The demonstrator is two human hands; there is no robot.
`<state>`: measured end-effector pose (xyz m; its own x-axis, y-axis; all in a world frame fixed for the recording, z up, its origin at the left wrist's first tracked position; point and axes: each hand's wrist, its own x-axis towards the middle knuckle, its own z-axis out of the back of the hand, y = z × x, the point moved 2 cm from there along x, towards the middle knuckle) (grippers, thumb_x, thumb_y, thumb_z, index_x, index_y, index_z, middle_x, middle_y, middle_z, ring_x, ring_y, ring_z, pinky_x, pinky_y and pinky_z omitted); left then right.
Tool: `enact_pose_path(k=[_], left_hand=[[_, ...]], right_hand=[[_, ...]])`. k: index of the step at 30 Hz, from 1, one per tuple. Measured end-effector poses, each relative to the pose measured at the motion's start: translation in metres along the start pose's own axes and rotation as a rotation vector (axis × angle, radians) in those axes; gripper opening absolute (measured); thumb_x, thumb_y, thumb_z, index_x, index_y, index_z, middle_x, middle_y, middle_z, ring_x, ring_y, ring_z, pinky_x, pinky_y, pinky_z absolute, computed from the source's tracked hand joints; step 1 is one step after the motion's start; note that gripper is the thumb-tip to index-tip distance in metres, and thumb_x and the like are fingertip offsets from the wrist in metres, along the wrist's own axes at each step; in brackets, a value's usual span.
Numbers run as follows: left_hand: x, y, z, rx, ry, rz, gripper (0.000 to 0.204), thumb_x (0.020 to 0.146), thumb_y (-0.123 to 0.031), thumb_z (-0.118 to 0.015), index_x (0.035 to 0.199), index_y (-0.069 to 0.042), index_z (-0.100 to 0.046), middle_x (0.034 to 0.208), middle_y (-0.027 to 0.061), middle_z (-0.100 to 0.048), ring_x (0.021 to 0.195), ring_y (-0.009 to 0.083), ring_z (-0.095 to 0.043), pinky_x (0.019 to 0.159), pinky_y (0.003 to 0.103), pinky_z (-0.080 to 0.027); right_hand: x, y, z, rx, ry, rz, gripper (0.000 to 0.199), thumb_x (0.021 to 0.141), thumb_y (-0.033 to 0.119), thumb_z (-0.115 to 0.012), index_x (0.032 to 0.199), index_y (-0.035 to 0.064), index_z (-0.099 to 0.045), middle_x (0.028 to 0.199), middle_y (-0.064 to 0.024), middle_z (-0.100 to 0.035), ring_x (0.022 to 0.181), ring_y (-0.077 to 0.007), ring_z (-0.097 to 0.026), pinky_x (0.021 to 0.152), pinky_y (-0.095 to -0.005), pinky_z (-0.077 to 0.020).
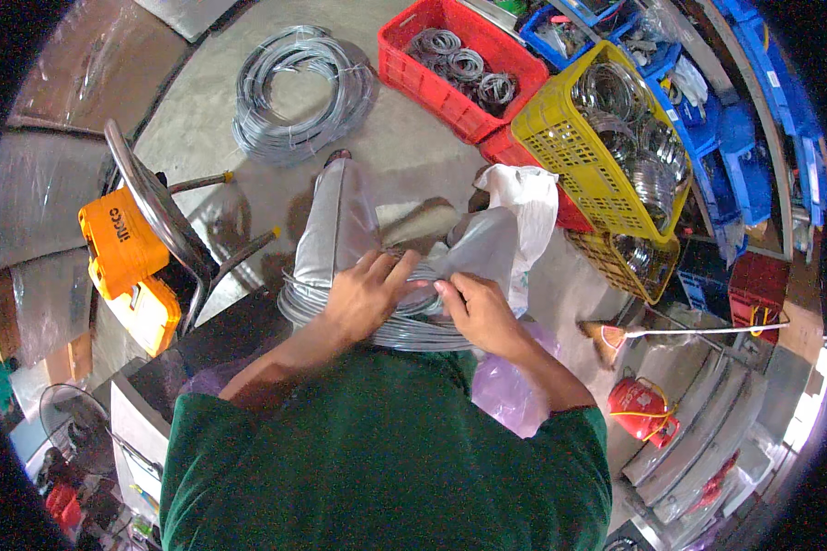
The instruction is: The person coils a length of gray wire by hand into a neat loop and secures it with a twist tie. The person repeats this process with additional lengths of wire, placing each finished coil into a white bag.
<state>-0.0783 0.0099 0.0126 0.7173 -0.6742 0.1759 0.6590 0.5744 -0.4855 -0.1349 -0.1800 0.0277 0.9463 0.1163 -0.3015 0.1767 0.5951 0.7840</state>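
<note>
The wire coil [418, 334] lies across the lap [487, 241], seemingly unfinished. The right hand [480, 312] pinches it; the left hand's [363, 296] grip I cannot tell. A larger coil [294, 136] sits untouched on the floor [188, 106].

We've got a silvery-grey coil [423, 334], pale grey trousers [338, 216] and a dark green shirt [386, 450]. Plus we're seeing a red crate [424, 104], a grid-patterned yellow crate [574, 151], blue bins [737, 156], orange cases [124, 241], a white bag [533, 204], purple plastic [508, 399] and a red tank [632, 404], yellow hose [641, 415] included.
</note>
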Motion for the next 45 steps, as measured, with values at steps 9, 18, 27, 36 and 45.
enact_pose_path(k=[9, 18, 27, 36, 45], left_hand=[[0.002, -0.039, 0.038, 0.152, 0.214, -0.038, 0.029, 0.089, -0.026, -0.060, 0.106, -0.003, -0.059, 0.087, 0.0077, -0.061, 0.089, 0.0242, -0.063, 0.059, 0.035, -0.057], [-0.003, -0.042, 0.055, 0.120, 0.140, -0.184, 0.022, 0.083, -0.017, -0.066, 0.096, 0.000, -0.064, 0.099, 0.0136, -0.062, 0.103, 0.0347, -0.059, 0.082, 0.048, -0.051], [-0.035, -0.029, 0.033, -0.604, 0.555, 0.285, 0.031, 0.097, -0.018, -0.056, 0.123, -0.001, -0.054, 0.097, 0.0265, -0.066, 0.090, 0.0413, -0.066, 0.077, 0.046, -0.050], [-0.034, -0.043, 0.030, -1.202, 0.532, 0.609, 0.039, 0.102, -0.028, -0.053, 0.127, 0.002, -0.052, 0.073, 0.0040, -0.060, 0.068, 0.0124, -0.059, 0.062, 0.029, -0.047], [-0.007, -0.017, 0.009, -1.538, 0.252, 1.215, 0.033, 0.099, -0.044, -0.053, 0.092, -0.012, -0.059, 0.065, -0.0009, -0.051, 0.050, 0.0128, -0.045, 0.047, 0.029, -0.036]], right_hand=[[-0.031, -0.001, -0.012, 0.131, -0.135, 0.058, 0.018, 0.093, 0.015, -0.060, 0.084, -0.0008, -0.058, 0.079, -0.0215, -0.060, 0.073, -0.0419, -0.061, 0.065, -0.0479, -0.0471], [-0.049, 0.017, -0.013, 0.081, -0.202, 0.160, 0.030, 0.095, 0.019, -0.061, 0.075, -0.0018, -0.052, 0.070, -0.0189, -0.053, 0.061, -0.0377, -0.054, 0.056, -0.0427, -0.0423], [-0.062, -0.002, -0.003, 0.410, -0.089, -0.113, 0.037, 0.100, 0.026, -0.055, 0.071, 0.0021, -0.056, 0.059, -0.0045, -0.059, 0.054, -0.0117, -0.053, 0.053, -0.0307, -0.0426], [-0.057, -0.023, 0.000, 0.726, -0.347, -0.115, 0.032, 0.099, 0.027, -0.057, 0.078, 0.0036, -0.062, 0.061, -0.0029, -0.061, 0.056, -0.0087, -0.054, 0.054, -0.0273, -0.0426], [-0.024, 0.008, 0.017, -0.438, -0.699, 0.105, 0.023, 0.094, 0.023, -0.061, 0.105, 0.0033, -0.065, 0.103, -0.0146, -0.063, 0.095, -0.0277, -0.060, 0.090, -0.0399, -0.0445]])
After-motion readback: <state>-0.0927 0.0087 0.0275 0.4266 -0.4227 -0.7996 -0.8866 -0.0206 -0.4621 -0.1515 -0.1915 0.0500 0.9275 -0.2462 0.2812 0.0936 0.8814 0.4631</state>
